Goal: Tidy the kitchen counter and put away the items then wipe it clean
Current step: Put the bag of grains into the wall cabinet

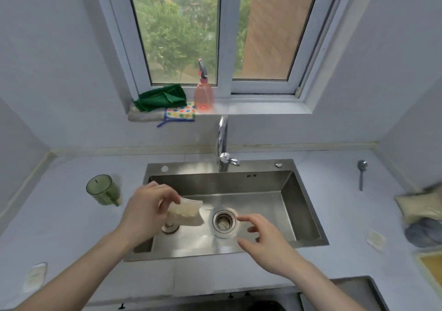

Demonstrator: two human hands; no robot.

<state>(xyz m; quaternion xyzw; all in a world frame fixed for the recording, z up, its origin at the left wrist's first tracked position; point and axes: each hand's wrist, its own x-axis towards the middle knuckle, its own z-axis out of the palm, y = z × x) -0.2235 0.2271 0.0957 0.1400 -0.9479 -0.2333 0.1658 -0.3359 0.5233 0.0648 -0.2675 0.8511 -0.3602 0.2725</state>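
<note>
My left hand pinches a small clear plastic bag with pale crumbs inside, held over the left part of the steel sink. To its right, my right hand hovers with loosely spread fingers over the sink's front, just beside the drain strainer, holding nothing. A sink plug lies on the basin floor under the bag. On the pale counter stand a green cup at the left and a metal spoon at the right.
The faucet rises behind the sink. On the windowsill lie a green cloth, a dotted cloth and a pink spray bottle. Small packets lie on the counter. Bags sit at the right edge.
</note>
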